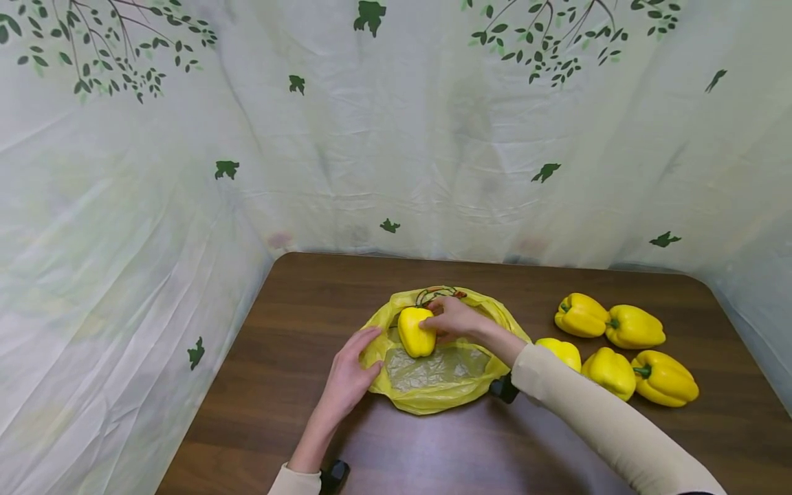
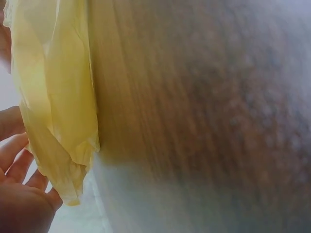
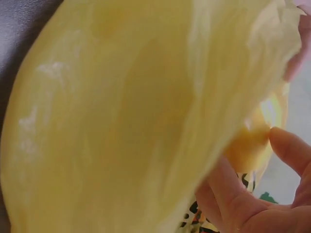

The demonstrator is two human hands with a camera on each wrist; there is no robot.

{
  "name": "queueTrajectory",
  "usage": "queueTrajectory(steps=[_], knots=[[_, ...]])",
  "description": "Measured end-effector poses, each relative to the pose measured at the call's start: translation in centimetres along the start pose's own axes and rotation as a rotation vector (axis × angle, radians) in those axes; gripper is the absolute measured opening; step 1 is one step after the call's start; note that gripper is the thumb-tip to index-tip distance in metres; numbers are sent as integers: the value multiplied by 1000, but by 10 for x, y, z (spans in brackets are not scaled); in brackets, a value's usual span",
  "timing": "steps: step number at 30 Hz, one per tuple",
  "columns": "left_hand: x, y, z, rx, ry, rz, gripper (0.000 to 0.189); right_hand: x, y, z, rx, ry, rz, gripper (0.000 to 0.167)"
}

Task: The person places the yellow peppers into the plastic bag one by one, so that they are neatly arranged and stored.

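A yellow plastic bag (image 1: pixel 427 402) lies on the table with its mouth spread wide, its back rim carrying a dark and red print. Over the opening, my right hand (image 1: pixel 458 318) holds a yellow bell pepper (image 1: pixel 413 331) between thumb and fingers. The right wrist view shows that pepper (image 3: pixel 248 150) partly hidden behind the bag's wall. At the bag's left rim, my left hand (image 1: pixel 350 371) has its fingers spread and loosely extended against the plastic. Seen from the left wrist, the fingers (image 2: pixel 17 162) lie beside the hanging yellow film.
Several more yellow bell peppers (image 1: pixel 635 326) lie to the right of the bag, one partly covered by my right sleeve (image 1: pixel 594 405). The brown wooden table (image 1: pixel 247 412) ends at the back against a pale curtain (image 1: pixel 433 172) printed with green leaves.
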State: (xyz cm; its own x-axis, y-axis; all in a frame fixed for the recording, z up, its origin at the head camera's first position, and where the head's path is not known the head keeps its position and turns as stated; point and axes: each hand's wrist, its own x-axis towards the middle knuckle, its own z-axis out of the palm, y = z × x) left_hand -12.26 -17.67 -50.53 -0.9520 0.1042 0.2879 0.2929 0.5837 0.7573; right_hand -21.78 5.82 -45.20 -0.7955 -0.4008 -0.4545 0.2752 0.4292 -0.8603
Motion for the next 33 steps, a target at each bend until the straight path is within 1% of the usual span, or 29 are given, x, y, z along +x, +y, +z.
queueTrajectory(steps=[6, 13, 21, 28, 33], knots=[[1, -1, -1, -7, -4, -36, 57, -7, 3, -4, 0, -3, -27, 60], [2, -1, -1, -11, -6, -39, 56, -19, 6, -12, 15, 5, -74, 57], [2, -2, -1, -23, -3, -47, 56, -34, 16, -22, 96, -3, -120, 57], [1, -3, -1, -27, -5, -47, 57, -50, 23, -28, 154, 13, -148, 59], [2, -3, -1, -33, -4, -51, 57, -58, 33, -30, 169, 27, -208, 62]])
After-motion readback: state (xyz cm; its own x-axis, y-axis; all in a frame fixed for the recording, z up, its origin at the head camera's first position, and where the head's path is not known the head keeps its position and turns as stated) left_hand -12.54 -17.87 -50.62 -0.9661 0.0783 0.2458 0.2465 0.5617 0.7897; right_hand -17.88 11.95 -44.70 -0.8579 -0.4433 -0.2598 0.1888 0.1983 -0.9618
